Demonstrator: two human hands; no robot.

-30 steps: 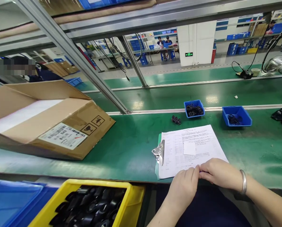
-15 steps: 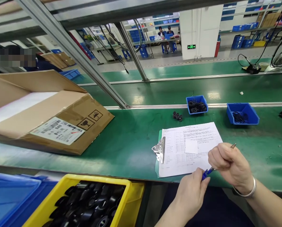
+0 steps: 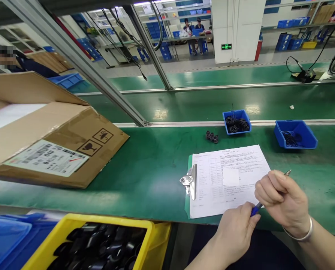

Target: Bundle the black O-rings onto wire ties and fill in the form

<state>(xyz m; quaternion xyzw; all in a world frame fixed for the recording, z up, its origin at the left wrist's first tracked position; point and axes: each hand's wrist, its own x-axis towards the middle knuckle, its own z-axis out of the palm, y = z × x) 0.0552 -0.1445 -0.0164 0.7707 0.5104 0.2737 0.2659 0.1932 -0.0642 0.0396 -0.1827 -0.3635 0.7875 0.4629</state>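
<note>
A pen [image 3: 256, 209] with a blue part and a pointed metal end is held between both hands. My left hand [image 3: 236, 233] pinches its blue part, fingers closed, at the lower edge of the papers. My right hand [image 3: 284, 200] is wrapped round the other stretch of the pen, whose metal end sticks out past the knuckles. Below the hands' far side lies a green clipboard [image 3: 187, 210] with printed sheets [image 3: 209, 198] under its metal clip [image 3: 190, 180]. A small blank white slip [image 3: 231, 177] rests on the top sheet.
Two blue bins, one [image 3: 228, 131] and another [image 3: 305, 144], hold thin black rings or cords. Small black parts [image 3: 211, 137] lie beside them. An open cardboard box [image 3: 100, 165] stands left, near a metal post [image 3: 105, 88]. A yellow crate [image 3: 150, 245] holds black parts [image 3: 108, 243].
The view has shifted a little, so the box sits further left and both hands further right in the picture. Both hands keep hold of the pen.
</note>
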